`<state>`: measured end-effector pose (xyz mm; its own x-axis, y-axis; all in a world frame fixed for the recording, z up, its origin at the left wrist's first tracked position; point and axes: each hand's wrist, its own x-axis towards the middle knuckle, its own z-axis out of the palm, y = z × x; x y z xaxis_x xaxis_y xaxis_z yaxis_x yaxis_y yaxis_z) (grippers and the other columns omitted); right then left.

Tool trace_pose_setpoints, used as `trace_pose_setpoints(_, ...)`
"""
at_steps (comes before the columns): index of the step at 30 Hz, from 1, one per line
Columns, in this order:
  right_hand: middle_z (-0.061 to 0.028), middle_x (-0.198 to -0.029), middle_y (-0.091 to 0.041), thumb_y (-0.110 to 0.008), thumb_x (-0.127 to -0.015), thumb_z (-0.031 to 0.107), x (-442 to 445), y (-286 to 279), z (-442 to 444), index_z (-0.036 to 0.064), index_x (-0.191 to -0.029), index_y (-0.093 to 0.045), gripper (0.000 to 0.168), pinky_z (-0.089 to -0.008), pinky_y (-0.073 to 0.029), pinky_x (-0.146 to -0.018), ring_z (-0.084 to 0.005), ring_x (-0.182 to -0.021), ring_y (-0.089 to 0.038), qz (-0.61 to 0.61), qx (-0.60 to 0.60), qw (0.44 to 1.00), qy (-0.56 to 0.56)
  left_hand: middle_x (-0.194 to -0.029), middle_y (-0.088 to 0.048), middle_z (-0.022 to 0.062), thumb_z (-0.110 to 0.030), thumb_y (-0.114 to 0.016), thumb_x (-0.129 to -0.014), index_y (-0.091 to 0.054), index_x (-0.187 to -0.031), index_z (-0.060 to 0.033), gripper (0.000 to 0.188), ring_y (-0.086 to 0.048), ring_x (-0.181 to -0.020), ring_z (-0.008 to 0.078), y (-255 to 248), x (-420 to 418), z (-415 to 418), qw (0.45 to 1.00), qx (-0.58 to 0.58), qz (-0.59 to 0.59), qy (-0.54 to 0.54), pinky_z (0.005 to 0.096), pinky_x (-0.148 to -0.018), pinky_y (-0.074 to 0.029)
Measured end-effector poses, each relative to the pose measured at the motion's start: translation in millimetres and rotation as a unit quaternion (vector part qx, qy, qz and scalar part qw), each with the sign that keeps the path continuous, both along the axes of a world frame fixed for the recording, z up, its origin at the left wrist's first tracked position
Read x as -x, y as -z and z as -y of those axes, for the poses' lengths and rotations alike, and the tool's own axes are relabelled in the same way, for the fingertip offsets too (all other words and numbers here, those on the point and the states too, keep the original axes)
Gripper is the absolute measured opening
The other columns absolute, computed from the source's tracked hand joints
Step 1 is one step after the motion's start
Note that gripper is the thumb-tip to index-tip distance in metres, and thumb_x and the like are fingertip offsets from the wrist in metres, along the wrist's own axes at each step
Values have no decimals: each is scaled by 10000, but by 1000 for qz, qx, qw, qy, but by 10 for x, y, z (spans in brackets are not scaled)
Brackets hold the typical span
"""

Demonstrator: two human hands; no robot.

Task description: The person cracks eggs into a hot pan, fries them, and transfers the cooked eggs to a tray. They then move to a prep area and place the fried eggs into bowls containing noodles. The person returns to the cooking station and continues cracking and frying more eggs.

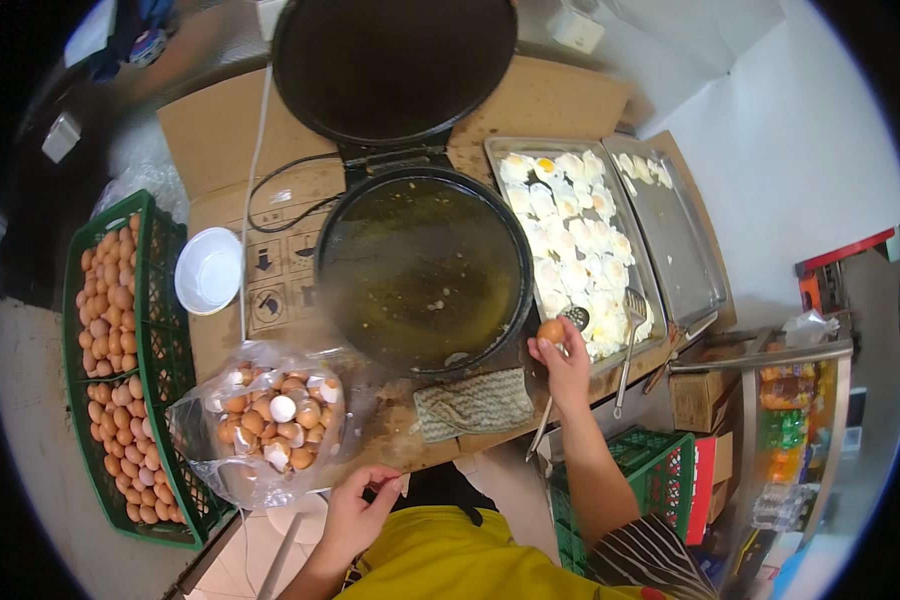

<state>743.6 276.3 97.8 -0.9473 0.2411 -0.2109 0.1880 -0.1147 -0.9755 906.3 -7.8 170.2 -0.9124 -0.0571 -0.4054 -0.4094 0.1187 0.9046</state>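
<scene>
My right hand (568,371) holds a whole brown egg (550,331) between thumb and fingers, beside the lower right rim of a round electric griddle (420,270). Liquid that looks like oil, with a few small bits, covers the griddle's dark plate. Its round lid (394,64) stands raised behind. My left hand (360,510) is low at the table's front edge, fingers curled, with a small pale fragment (404,484) at the fingertips; what it is I cannot tell. Nearby to its left, a clear plastic bag (202,457) holds cracked eggshells (281,420).
Fried eggs (577,232) cover a metal tray (645,251), where a slotted turner (630,345) and a skimmer (575,318) rest. Another tray (694,240) adjoins it. A folded cloth (472,405) lies before the griddle. Left are a white bowl (208,270) and a green crate (146,352) of eggs.
</scene>
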Motion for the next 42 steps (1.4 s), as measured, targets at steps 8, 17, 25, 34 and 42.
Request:
trace_pose_setpoints(8,-151,-1104,-516,-577,-800,-13,303,373,-16,4,-1207,-468,421,-273,-466,-786,-233,-943,-550,-106,-364,923,-66,-795,-607,37,-65,-607,-819,-589,-896,3,104,-541,-713,85,209,389,-276,1000,-20,9,8,215,-672,-443)
trace_pose_setpoints(17,-159,-1091,-540,-574,-798,-8,357,400,-80,6,-1213,-473,427,-281,-461,-789,-239,-950,-553,-161,-407,898,-47,-791,-601,45,-51,-598,-820,-583,-920,0,114,-539,-707,86,211,706,-386,999,-5,-51,-4,220,-662,-443)
trace_pose_setpoints(25,-95,-1015,-567,-543,-866,86,327,-204,-26,-1,-1312,-365,487,-248,-469,-739,-140,-849,-582,39,65,977,-201,-982,-593,98,-48,-612,-783,-582,-1052,-56,271,-568,-884,256,87,1512,-612,934,209,-254,141,304,-777,-460)
trace_pose_setpoints(34,-80,-973,-583,-542,-870,130,487,-307,324,-5,-1167,-435,343,-255,-482,-720,-121,-820,-574,128,75,921,-360,-1059,-577,119,-55,-623,-754,-573,-1091,-55,341,-551,-959,303,225,2024,-631,899,162,-300,277,354,-823,-450)
trace_pose_setpoints(42,-85,-916,-636,-571,-773,59,528,-200,463,-22,-1091,-541,330,-239,-478,-697,-105,-763,-593,29,-123,910,-394,-922,-600,143,-40,-624,-710,-584,-1028,-31,320,-576,-853,303,296,1995,-543,930,151,-231,241,352,-747,-474)
